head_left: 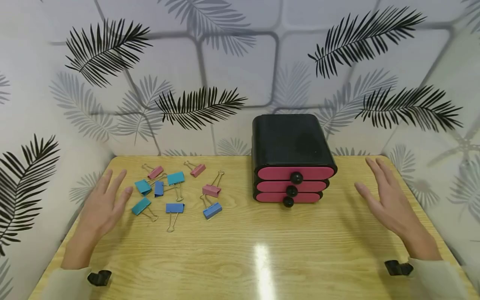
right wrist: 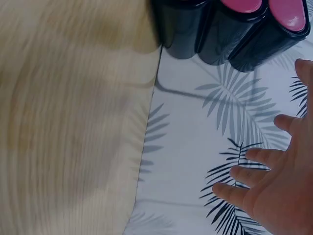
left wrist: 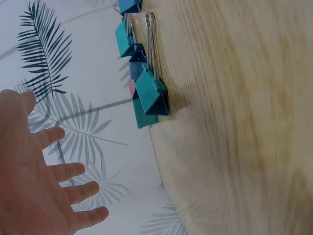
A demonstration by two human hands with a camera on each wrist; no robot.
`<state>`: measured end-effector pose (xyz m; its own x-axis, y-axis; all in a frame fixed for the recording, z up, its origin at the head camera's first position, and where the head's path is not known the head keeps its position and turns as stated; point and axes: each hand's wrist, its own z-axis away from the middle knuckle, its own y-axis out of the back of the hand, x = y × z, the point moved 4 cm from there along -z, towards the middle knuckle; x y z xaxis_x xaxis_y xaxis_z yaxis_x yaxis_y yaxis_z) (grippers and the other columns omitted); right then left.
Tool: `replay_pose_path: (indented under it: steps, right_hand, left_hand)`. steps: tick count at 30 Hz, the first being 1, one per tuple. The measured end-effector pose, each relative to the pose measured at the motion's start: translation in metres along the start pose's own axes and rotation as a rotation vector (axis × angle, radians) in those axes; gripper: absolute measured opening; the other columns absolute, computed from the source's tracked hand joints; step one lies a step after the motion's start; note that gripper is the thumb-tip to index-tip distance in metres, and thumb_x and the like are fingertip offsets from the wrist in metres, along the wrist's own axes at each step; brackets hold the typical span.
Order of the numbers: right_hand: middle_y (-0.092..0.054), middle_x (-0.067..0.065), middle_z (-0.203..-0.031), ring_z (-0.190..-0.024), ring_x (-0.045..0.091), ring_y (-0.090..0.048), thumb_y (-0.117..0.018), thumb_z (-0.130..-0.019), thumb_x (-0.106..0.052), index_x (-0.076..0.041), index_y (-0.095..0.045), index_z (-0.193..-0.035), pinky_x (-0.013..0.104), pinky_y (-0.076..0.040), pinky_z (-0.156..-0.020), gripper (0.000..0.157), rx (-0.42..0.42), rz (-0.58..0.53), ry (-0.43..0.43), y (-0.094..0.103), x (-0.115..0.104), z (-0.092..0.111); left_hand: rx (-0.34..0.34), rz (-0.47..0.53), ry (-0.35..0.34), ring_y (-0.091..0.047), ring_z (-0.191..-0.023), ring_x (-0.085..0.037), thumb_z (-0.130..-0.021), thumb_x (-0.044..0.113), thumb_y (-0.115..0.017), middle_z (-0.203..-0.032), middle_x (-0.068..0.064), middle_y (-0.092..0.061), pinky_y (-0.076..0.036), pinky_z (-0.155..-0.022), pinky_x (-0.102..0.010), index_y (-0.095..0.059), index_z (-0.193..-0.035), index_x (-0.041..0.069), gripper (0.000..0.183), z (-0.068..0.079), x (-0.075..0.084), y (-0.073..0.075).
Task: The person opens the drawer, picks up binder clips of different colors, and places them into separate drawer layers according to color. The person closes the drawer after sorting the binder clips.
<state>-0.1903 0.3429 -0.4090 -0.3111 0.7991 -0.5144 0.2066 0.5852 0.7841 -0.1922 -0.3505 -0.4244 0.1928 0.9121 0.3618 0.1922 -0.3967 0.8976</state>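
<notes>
Spread wide and holding nothing, fingers extended: left hand (head_left: 101,208) at the left of the frame, right hand (head_left: 391,208) at the right, both lifted above the wood-grain table (head_left: 210,258) and apart from everything on top. Scattered left of centre, nine binder clips (head_left: 175,208): three pink, three blue, three teal, wire handles pointing every which way. Right of centre, toward the back edge, a black three-drawer mini cabinet (head_left: 288,139) with pink drawer fronts (head_left: 275,173) and round black knobs (head_left: 296,178), all closed.

Main risk, judging by the layout: snagging in the tight cluster at upper left, from wire handles crossing between neighbours, with a likely chance of dragging a second clip along when lifting one. Also possible: knocking the lower-left teal clip (head_left: 141,206) out of place through a careless inward sweep of the left thumb, close by in the head view. At the cabinet, some danger of sliding the whole body forward from a hard tug on a knob, if light and unbraced.

Hidden: drawer interiors, cabinet back and far side. Cut off: cabinet at the top of the right wrist view, knobs not visible there; clips at the top of the left wrist view, overlapping heavily. Perhaps interlocked, perhaps merely crossed, those clustered handles; too fine to tell.
</notes>
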Motion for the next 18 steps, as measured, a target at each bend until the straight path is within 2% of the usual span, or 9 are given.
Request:
replay_pose_path:
  steps: [5,7,8,12,14,18]
  right_hand:
    - [-0.015,0.008,-0.17,-0.154,0.04,-0.015,-0.053,-0.108,-0.021,-0.031,-0.017,-0.165,0.076,-0.019,-0.112,0.069,-0.004,-0.21,0.029,-0.012,-0.017,-0.015]
    - [-0.017,0.006,-0.17,-0.153,0.04,-0.02,-0.049,-0.109,-0.019,-0.033,-0.014,-0.165,0.068,-0.028,-0.115,0.068,-0.014,-0.293,0.024,-0.019,-0.022,-0.02]
    - [-0.016,0.005,-0.17,-0.151,0.042,-0.023,-0.046,-0.11,-0.019,-0.034,-0.011,-0.165,0.068,-0.032,-0.112,0.067,-0.024,-0.341,0.015,-0.023,-0.024,-0.023]
    - [-0.011,0.009,-0.171,-0.149,0.05,-0.023,-0.034,-0.113,-0.023,-0.037,-0.001,-0.165,0.073,-0.04,-0.101,0.063,-0.071,-0.535,-0.023,-0.04,-0.033,-0.031]
    - [-0.009,0.01,-0.171,-0.149,0.051,-0.019,-0.03,-0.113,-0.025,-0.038,0.0,-0.165,0.081,-0.036,-0.096,0.061,-0.086,-0.635,-0.034,-0.048,-0.038,-0.034]
    - [-0.009,0.006,-0.171,-0.152,0.044,-0.019,-0.03,-0.113,-0.027,-0.039,-0.003,-0.165,0.078,-0.039,-0.097,0.059,-0.074,-0.685,-0.038,-0.056,-0.047,-0.039]
  left_hand:
    - [-0.003,0.087,0.014,-0.026,-0.139,-0.065,-0.113,0.038,-0.036,-0.165,-0.031,-0.014,-0.025,-0.099,-0.082,-0.022,-0.165,0.016,0.059,0.003,0.008,-0.003]
    - [-0.002,0.115,0.016,-0.025,-0.14,-0.064,-0.113,0.037,-0.036,-0.166,-0.028,-0.014,-0.025,-0.098,-0.083,-0.021,-0.166,0.017,0.059,0.004,0.013,-0.005]
    - [0.002,0.124,0.012,-0.025,-0.14,-0.064,-0.113,0.037,-0.037,-0.167,-0.027,-0.015,-0.025,-0.098,-0.083,-0.021,-0.165,0.017,0.058,0.005,0.017,-0.005]
    - [0.019,0.151,-0.011,-0.027,-0.141,-0.061,-0.112,0.035,-0.04,-0.167,-0.024,-0.019,-0.027,-0.099,-0.083,-0.024,-0.165,0.019,0.058,0.009,0.031,-0.009]
    - [0.03,0.165,-0.021,-0.028,-0.142,-0.059,-0.112,0.034,-0.042,-0.167,-0.023,-0.021,-0.028,-0.098,-0.082,-0.026,-0.164,0.018,0.058,0.011,0.038,-0.011]
    - [0.062,0.201,-0.037,-0.028,-0.144,-0.055,-0.111,0.032,-0.044,-0.166,-0.02,-0.024,-0.029,-0.1,-0.081,-0.03,-0.163,0.018,0.055,0.014,0.05,-0.013]
